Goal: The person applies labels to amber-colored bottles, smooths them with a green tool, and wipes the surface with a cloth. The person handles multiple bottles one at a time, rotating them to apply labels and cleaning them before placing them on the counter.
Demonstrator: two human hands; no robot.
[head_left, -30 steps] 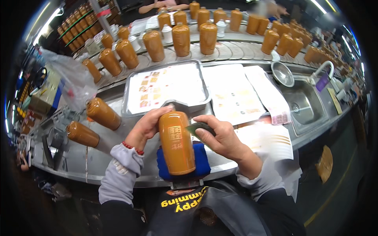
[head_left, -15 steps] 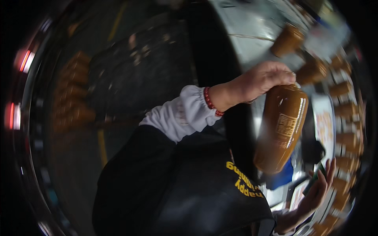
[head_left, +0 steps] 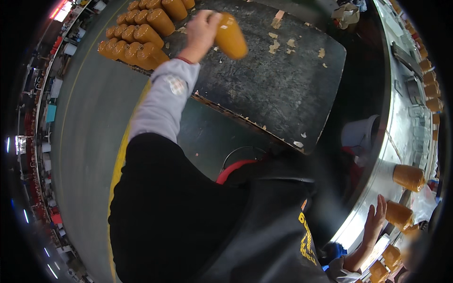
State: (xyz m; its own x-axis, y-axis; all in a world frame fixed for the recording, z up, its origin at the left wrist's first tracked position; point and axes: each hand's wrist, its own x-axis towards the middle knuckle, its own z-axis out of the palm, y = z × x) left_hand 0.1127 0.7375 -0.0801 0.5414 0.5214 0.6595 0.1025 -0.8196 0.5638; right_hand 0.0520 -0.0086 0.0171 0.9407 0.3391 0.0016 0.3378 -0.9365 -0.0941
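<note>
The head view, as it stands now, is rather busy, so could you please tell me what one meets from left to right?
Teal object, group of brown bottles, left hand, held brown bottle, cardboard box, right hand, brown bottle nearest that hand.

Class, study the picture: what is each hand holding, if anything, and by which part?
The left hand holds a brown bottle by its neck end. Whether the right hand holds anything cannot be told.
</note>
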